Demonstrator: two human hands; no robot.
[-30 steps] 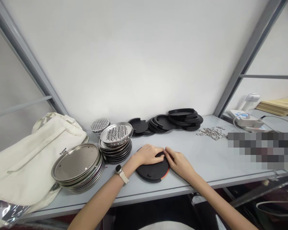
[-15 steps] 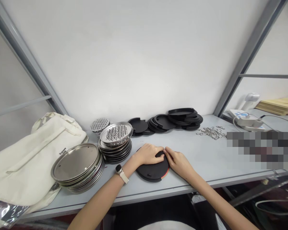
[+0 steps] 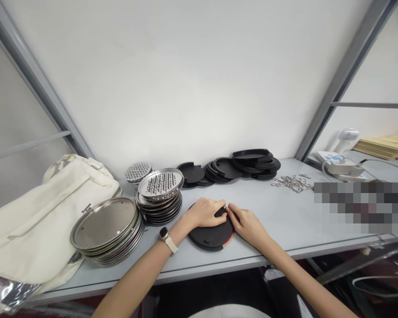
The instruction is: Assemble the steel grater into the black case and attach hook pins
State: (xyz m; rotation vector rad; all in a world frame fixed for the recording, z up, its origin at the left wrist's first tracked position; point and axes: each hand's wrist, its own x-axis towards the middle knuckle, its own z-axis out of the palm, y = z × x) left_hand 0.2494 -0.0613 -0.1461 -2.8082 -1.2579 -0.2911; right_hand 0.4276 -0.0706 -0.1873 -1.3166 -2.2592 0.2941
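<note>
A black round plate (image 3: pixel 215 236) lies flat on the table in front of me, with a thin red and orange edge showing at its right side. Across the top of it rests my left hand (image 3: pixel 205 213), its fingers curled over toward the far right rim. My right hand (image 3: pixel 247 224) is closed against that same rim, thumb and fingers pressed together. Between the two hands' fingertips a tiny shiny metal bit (image 3: pixel 224 207) shows; most of it is hidden. The tips of both hands nearly touch.
On the left are a stack of round metal plates (image 3: pixel 108 225), stacked metal graters (image 3: pixel 161 185) and a cream cloth bag (image 3: pixel 53 216). Black round trays (image 3: pixel 252 165) line the wall. A heap of small metal clasps (image 3: pixel 292 183) lies right; beyond is a white device (image 3: pixel 338 163).
The hands have barely shifted. A shiny metal bit shows a little more clearly between the fingertips; the black plate stays in place.
</note>
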